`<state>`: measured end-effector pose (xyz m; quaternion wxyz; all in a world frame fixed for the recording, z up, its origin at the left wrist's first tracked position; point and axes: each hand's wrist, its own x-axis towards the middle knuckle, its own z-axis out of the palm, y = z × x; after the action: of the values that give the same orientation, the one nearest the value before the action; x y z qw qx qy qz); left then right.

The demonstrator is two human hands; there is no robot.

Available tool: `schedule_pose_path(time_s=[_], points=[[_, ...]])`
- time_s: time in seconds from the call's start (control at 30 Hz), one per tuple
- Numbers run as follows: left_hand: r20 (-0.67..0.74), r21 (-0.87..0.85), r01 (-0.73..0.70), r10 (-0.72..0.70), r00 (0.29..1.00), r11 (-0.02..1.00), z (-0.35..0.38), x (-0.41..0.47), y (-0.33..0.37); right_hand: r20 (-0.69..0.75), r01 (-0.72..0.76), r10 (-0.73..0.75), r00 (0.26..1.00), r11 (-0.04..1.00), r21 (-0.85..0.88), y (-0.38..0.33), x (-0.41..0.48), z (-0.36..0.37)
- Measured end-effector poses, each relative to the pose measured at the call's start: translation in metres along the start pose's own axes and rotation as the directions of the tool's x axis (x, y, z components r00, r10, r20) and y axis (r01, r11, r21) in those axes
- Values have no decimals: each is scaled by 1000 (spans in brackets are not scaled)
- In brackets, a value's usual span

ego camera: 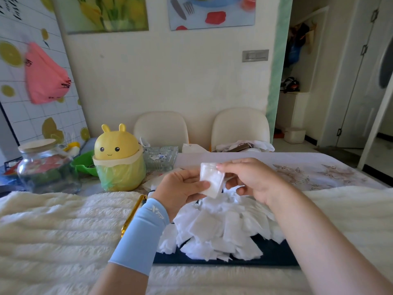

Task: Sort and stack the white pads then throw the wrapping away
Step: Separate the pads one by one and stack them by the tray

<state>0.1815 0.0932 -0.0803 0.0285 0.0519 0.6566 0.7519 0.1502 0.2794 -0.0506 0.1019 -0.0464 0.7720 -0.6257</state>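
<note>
Clear wrapping point(211, 179), white inside, tilted, raised over a sprawling heap — loose white pads point(221, 228)

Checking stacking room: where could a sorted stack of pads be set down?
Free: the fluffy blanket left of the left hand and right of the right hand; the flowered tablecloth behind. Crowded: the pile of pads on the dark mat, and the table end around the yellow bin and jar.

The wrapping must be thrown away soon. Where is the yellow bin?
The yellow bin stands left of centre in the head view, between the glass jar and the glass dish.
</note>
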Motion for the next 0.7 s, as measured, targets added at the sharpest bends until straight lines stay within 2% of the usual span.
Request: schedule_pose_path(time_s=[0.07,0.13,0.23,0.27,0.3,0.37,0.43,0.47,0.57,0.7], points=[[1,14,20,-20,1000,1000,1,0,0,8,-44,44,999,998,44,-1,0,-1],[-10,12,45,-45,999,999,0,1,-1,-66,-32,40,997,993,110,-1,1,1],[-71,-35,76,-78,994,996,-3,4,-3,-302,128,-53,952,964,233,-2,3,-1],[-98,-68,81,-87,991,994,-4,5,-4,-325,189,-93,941,942,279,-4,2,-3],[-126,-103,86,-98,987,991,-5,5,-5,-293,230,-136,946,921,315,-6,0,-5],[-165,-177,97,-126,978,979,-4,6,-5,-129,255,-224,966,902,349,-10,-7,-3],[-173,-235,97,-140,975,967,-1,5,-4,-13,255,-262,965,923,289,-11,-11,4],[-167,-250,91,-136,976,964,1,5,-3,-8,260,-264,964,942,213,-10,-11,8],[-135,-279,85,-126,983,957,8,3,-1,-92,279,-285,954,957,-73,-4,-9,17],[-104,-339,109,-153,983,934,11,1,3,-198,293,-351,915,917,-273,2,-3,20]])
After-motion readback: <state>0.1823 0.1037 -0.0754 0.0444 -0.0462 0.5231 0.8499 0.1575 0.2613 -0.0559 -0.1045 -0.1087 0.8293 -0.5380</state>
